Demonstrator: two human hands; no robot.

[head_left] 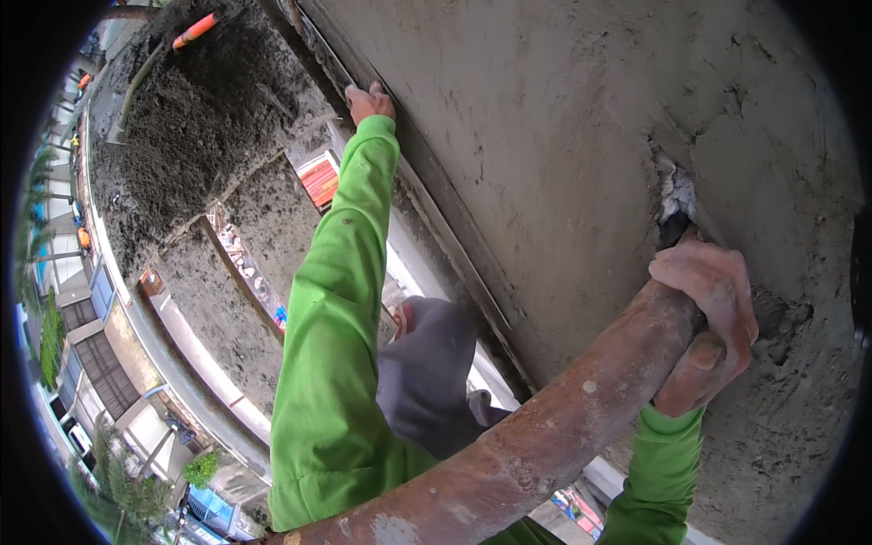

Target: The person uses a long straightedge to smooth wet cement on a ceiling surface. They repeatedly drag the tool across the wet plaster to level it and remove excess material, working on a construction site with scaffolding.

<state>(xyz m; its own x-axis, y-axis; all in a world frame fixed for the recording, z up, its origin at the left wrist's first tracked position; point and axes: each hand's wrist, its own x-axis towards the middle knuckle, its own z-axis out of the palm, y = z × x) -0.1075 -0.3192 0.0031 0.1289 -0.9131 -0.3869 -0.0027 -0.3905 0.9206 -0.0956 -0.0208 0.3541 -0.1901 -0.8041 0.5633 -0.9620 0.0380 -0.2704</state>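
A thick, curved-looking brown pole (545, 436), stained with grey spots, runs from the lower edge up to the right. My right hand (713, 322), dusted with cement, is closed around its upper end, next to the plastered wall (545, 154). Just beyond the fingers is a ragged hole with white crumpled material (678, 193) and a dark piece in it. My left arm stretches forward in a green sleeve. At its end my left hand (371, 103) is closed on the edge of a long narrow board (445, 218) along the wall; its fingertips are partly hidden.
Rough wet-looking mortar (209, 109) covers a surface at the far left, with an orange-handled tool (195, 31) on it. Wooden strips (241, 277) cross lower down. A grey cloth-covered shape (427, 372) is below my left arm. Houses and a street (109, 372) show far below.
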